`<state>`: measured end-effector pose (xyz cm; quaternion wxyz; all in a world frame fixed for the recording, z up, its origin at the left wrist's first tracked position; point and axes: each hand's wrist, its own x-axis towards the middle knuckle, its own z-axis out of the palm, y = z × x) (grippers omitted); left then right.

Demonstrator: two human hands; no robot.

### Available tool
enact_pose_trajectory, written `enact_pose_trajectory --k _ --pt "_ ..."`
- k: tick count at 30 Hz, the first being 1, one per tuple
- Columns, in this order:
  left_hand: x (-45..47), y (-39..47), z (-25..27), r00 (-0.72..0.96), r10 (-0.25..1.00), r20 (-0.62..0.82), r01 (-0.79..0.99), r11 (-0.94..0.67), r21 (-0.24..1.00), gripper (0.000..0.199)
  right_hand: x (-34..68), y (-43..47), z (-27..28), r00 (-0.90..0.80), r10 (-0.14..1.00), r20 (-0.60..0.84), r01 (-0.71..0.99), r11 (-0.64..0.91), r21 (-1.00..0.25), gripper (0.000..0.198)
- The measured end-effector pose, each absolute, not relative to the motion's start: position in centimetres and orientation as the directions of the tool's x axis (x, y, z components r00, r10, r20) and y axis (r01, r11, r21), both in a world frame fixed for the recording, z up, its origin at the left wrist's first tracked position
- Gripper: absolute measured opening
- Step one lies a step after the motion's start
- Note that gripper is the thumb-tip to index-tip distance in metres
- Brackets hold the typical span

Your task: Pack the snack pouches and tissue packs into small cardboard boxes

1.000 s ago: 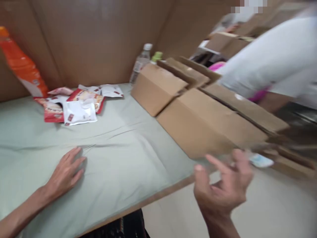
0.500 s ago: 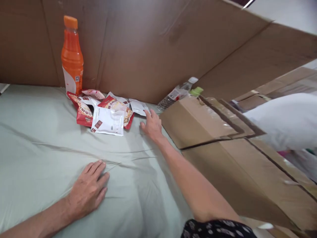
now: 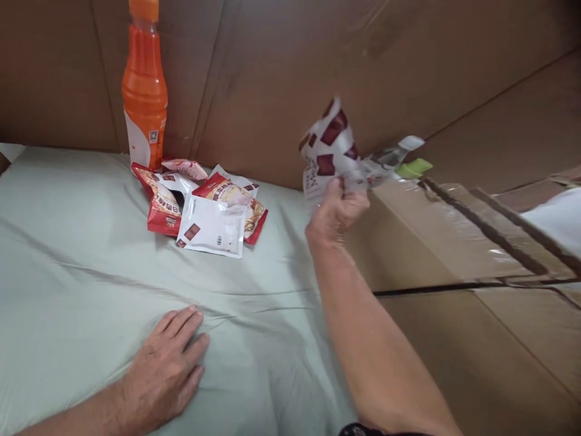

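Note:
My right hand [image 3: 338, 212] grips the lower edge of a white snack packet [image 3: 329, 148] printed with brown squares, holding it up off the cloth. My left hand [image 3: 170, 357] lies flat on the pale green cloth [image 3: 91, 309], fingers stretched out, with nothing in it. Ahead of it is a small pile of packets: a white packet [image 3: 212, 225] on top, a red packet [image 3: 163, 209] to the left and another red packet [image 3: 256, 224] partly under the white one. A small pink packet [image 3: 185, 168] lies behind them.
An orange drink bottle [image 3: 145, 91] stands upright behind the pile, against a cardboard wall [image 3: 272, 79]. At the right, a clear bottle [image 3: 390, 157] leans beside a green object [image 3: 415, 168]. Cardboard boxes [image 3: 454, 339] line the right edge of the cloth.
My right hand has taken hold of the white packet at the pile's right end and raised it. My left hand stays flat on the cloth. The view has shifted slightly.

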<state>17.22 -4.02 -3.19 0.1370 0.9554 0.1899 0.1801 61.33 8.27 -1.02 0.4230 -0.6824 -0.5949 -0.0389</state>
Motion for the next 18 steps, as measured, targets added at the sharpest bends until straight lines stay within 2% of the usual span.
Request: enact_pose_trajectory --k 2,4,6,8,9,11,14,18 --pt "17.2 -3.9 -3.2 0.868 0.404 0.287 0.306 -0.893 0.329 0.032 57.3 8.7 -0.6 0.275 0.759 0.59 0.864 0.074 -0.498 0.063" --pt "17.1 -3.7 -3.2 0.875 0.392 0.283 0.296 -0.897 0.328 0.033 52.7 9.1 -0.9 0.155 0.821 0.55 0.876 0.143 -0.46 0.05" --pt "17.0 -3.5 -3.3 0.875 0.386 0.291 0.291 -0.902 0.32 0.034 49.2 9.2 -1.7 0.011 0.89 0.456 0.888 0.201 -0.413 0.048" --pt "17.0 -3.3 -3.4 0.876 0.377 0.301 0.284 -0.907 0.31 0.034 48.0 8.8 -2.7 -0.012 0.898 0.44 0.882 0.217 -0.418 0.049" --pt "17.0 -3.2 -3.5 0.877 0.371 0.305 0.279 -0.91 0.306 0.034 48.2 8.4 -3.2 0.057 0.881 0.47 0.868 0.189 -0.46 0.048" --pt "17.0 -3.2 -3.6 0.88 0.365 0.305 0.272 -0.912 0.306 0.034 49.8 7.7 -4.4 0.32 0.792 0.52 0.795 0.075 -0.603 0.044" --pt "17.1 -3.3 -3.7 0.875 0.372 0.31 0.276 -0.909 0.313 0.033 52.6 7.5 -6.5 0.629 0.637 0.447 0.634 -0.086 -0.769 0.053" --pt "17.2 -3.6 -3.4 0.869 0.389 0.306 0.289 -0.9 0.325 0.034 53.4 8.4 -9.0 0.696 0.613 0.373 0.551 -0.123 -0.826 0.058"
